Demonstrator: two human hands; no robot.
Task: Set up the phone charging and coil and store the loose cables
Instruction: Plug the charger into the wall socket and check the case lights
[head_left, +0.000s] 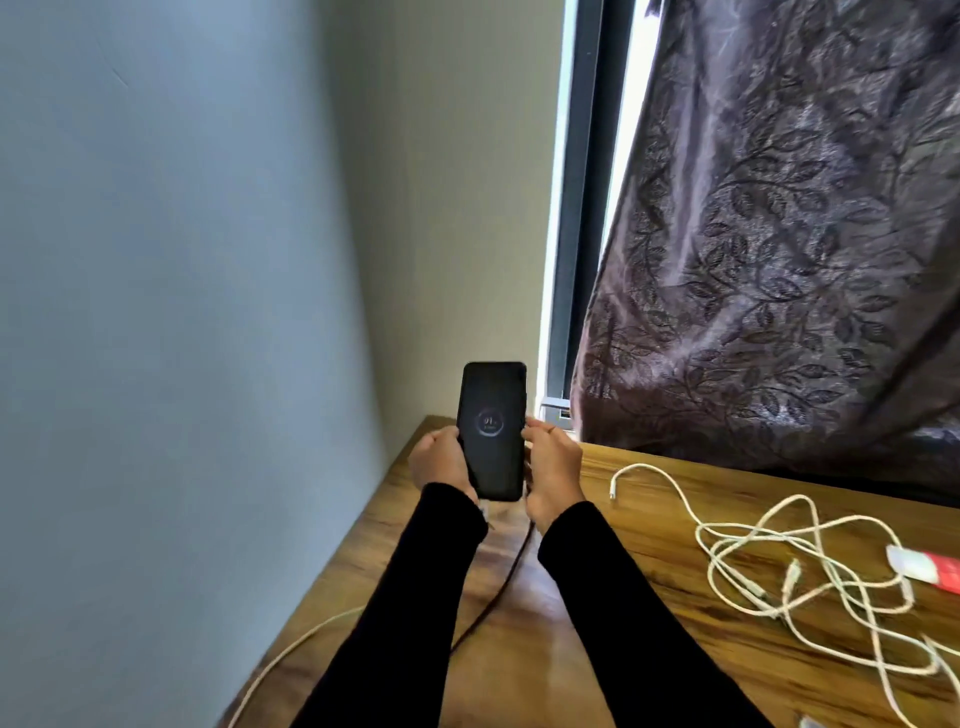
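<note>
1. Running off the near edge, a dark cable (498, 587) passes between my sleeves; I cannot make out its plug.
2. Tangled white cables (810, 571) lie right, cut off by the frame.
3. Farther, my left hand (441, 460) and right hand (553, 470) grip the upright phone (492, 431) above the table (649, 499); its screen digits blur.

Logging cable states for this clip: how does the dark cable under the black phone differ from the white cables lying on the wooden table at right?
The dark cable is a single strand; the white cables form a loose tangle. The dark one runs up to the bottom of the black phone, which both hands hold and which shows a charging ring; a white one's plug lies free on the wooden table. Neither is coiled.
</note>
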